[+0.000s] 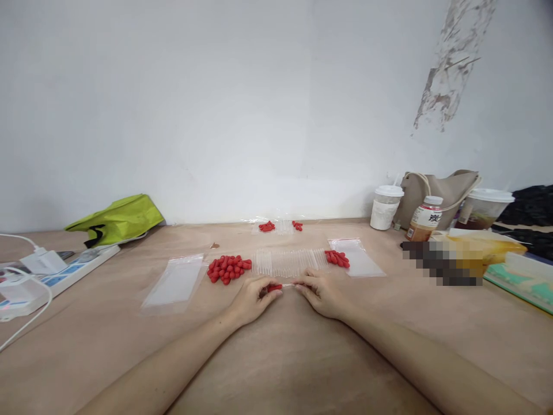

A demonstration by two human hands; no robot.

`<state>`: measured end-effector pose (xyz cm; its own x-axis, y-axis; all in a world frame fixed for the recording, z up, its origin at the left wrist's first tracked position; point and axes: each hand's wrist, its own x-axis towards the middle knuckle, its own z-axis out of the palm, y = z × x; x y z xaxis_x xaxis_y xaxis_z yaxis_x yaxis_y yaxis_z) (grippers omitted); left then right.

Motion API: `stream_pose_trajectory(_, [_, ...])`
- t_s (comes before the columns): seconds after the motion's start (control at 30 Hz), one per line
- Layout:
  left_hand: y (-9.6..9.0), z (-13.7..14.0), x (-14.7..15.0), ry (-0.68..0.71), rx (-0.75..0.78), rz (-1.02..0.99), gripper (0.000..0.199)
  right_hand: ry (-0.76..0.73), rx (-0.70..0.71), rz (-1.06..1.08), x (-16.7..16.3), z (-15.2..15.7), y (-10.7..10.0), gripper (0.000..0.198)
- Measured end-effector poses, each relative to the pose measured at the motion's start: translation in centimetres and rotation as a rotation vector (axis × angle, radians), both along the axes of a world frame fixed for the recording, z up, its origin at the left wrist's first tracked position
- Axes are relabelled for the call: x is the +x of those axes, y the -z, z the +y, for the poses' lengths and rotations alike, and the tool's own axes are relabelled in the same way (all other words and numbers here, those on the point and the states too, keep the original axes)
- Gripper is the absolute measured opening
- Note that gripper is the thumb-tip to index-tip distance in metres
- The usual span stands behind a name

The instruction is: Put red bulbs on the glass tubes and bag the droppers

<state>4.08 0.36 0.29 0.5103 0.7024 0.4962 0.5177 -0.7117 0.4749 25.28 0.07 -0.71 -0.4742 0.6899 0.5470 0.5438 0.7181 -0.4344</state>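
Red bulb (275,287) in left hand (254,299), clear tube (288,285) apparently in right hand (324,294).

on the brown table (285,357) lie red pieces (225,269), clear tubes (280,262) and plastic bags (175,282).

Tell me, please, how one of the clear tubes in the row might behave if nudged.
The clear tubes seem slim and rounded, so one would probably roll. Their thinness suggests little weight. Lying side by side, neighbours may shift too.
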Motion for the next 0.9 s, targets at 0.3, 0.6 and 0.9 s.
stream_pose_trajectory(0.3, [0.2,-0.2,-0.1,0.024,0.082,0.049,0.014,0.006,-0.028,-0.045,0.2,-0.4,-0.1,0.019])
stream_pose_trajectory(0.6, [0.4,-0.3,-0.3,0.051,0.097,0.081,0.015,0.001,-0.060,-0.073,0.1,-0.8,-0.3,0.016])
stream_pose_trajectory(0.9, [0.5,-0.4,-0.5,0.090,0.128,0.145,0.016,-0.022,-0.036,-0.126,0.2,-0.8,-0.4,0.015])
